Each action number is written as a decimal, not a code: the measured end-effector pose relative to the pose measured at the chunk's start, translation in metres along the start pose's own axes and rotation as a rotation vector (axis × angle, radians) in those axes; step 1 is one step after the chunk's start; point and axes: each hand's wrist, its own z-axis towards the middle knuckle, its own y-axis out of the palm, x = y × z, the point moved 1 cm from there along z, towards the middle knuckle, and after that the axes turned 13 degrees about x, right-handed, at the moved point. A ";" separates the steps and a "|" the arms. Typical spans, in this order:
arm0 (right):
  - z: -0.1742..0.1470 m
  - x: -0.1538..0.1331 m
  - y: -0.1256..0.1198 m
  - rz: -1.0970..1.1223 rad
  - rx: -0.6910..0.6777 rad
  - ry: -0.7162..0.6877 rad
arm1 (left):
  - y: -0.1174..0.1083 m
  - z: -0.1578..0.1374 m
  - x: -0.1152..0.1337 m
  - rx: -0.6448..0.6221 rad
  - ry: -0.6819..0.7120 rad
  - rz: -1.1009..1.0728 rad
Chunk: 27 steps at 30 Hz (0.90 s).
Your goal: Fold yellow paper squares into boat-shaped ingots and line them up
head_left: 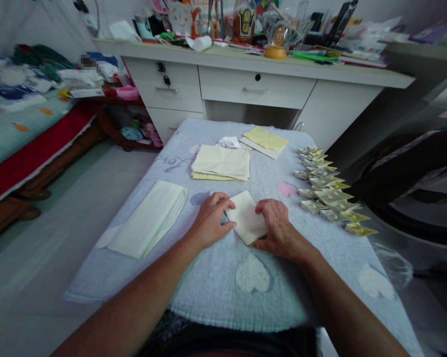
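A small folded square of pale cream paper (247, 217) lies turned cornerwise on the cloth between my hands. My left hand (213, 218) holds its left corner between thumb and fingers. On the other side, my right hand (277, 224) grips the right edge, with the fingers curled and the thumb near the lower corner. Just beyond sits a stack of creased cream and yellow paper sheets (223, 161). To the left is a long folded sheet of whitish paper (149, 218). Rows of small folded paper boats (329, 191) stand along the right side.
A pale blue cloth (216, 287) with heart prints covers the table. Behind the stack are a crumpled white paper (228, 142) and yellow and white sheets (265, 140). A white desk with drawers (242, 89) stands beyond, a bed (30, 134) at left.
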 end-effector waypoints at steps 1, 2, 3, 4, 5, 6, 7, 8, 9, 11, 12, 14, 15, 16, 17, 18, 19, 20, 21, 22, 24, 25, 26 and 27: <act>0.001 -0.003 -0.001 -0.019 -0.010 -0.008 | 0.001 0.000 0.000 0.003 0.003 -0.010; 0.001 -0.006 -0.002 -0.036 -0.026 -0.021 | 0.001 0.000 -0.001 0.008 0.006 -0.018; 0.002 -0.009 -0.003 -0.046 -0.047 -0.037 | 0.002 0.000 -0.001 0.015 0.009 -0.025; 0.002 -0.013 -0.003 -0.048 -0.072 -0.056 | 0.002 -0.001 -0.002 0.021 0.013 -0.029; 0.003 -0.016 -0.003 -0.045 -0.100 -0.071 | 0.003 -0.001 -0.002 0.027 0.015 -0.030; 0.003 -0.019 -0.003 -0.035 -0.129 -0.086 | 0.003 -0.001 -0.002 0.036 0.018 -0.026; 0.003 -0.021 -0.003 -0.022 -0.161 -0.102 | 0.003 -0.002 -0.002 0.044 0.021 -0.020; 0.003 -0.023 -0.002 -0.009 -0.191 -0.115 | 0.003 -0.002 -0.002 0.051 0.022 -0.011; 0.003 -0.024 -0.001 0.004 -0.214 -0.126 | 0.003 -0.002 -0.002 0.055 0.023 -0.001; 0.002 -0.024 0.000 0.025 -0.241 -0.133 | 0.003 -0.002 -0.002 0.059 0.023 0.017; 0.002 -0.023 0.000 0.036 -0.242 -0.131 | 0.002 -0.002 -0.002 0.060 0.021 0.027; 0.001 -0.021 0.000 0.063 -0.233 -0.112 | 0.000 -0.001 -0.003 0.077 0.003 0.055; 0.001 -0.019 0.000 0.079 -0.227 -0.099 | -0.001 0.000 -0.004 0.094 -0.013 0.072; 0.001 -0.018 0.000 0.095 -0.220 -0.084 | -0.002 0.001 -0.005 0.118 -0.036 0.089; 0.001 -0.017 0.000 0.109 -0.214 -0.069 | -0.003 0.001 -0.006 0.144 -0.063 0.100; 0.001 -0.016 0.000 0.120 -0.210 -0.055 | -0.003 0.002 -0.007 0.169 -0.091 0.102; 0.001 -0.015 -0.001 0.127 -0.210 -0.044 | -0.004 0.002 -0.008 0.182 -0.118 0.095; 0.001 -0.015 -0.001 0.131 -0.213 -0.034 | -0.004 0.002 -0.009 0.180 -0.139 0.078; 0.001 -0.016 -0.001 0.135 -0.218 -0.024 | -0.004 0.002 -0.009 0.166 -0.149 0.050; 0.001 -0.016 -0.002 0.138 -0.223 -0.014 | -0.003 0.001 -0.008 0.142 -0.149 0.017; 0.002 -0.017 -0.002 0.153 -0.227 0.003 | -0.002 0.000 -0.005 0.079 -0.134 -0.056; 0.002 -0.017 -0.003 0.161 -0.226 0.011 | -0.001 0.000 -0.004 0.056 -0.130 -0.091; 0.002 -0.017 -0.003 0.169 -0.223 0.016 | 0.000 0.000 -0.003 0.041 -0.132 -0.126; 0.002 -0.017 -0.003 0.175 -0.218 0.019 | 0.001 0.000 -0.003 0.032 -0.142 -0.164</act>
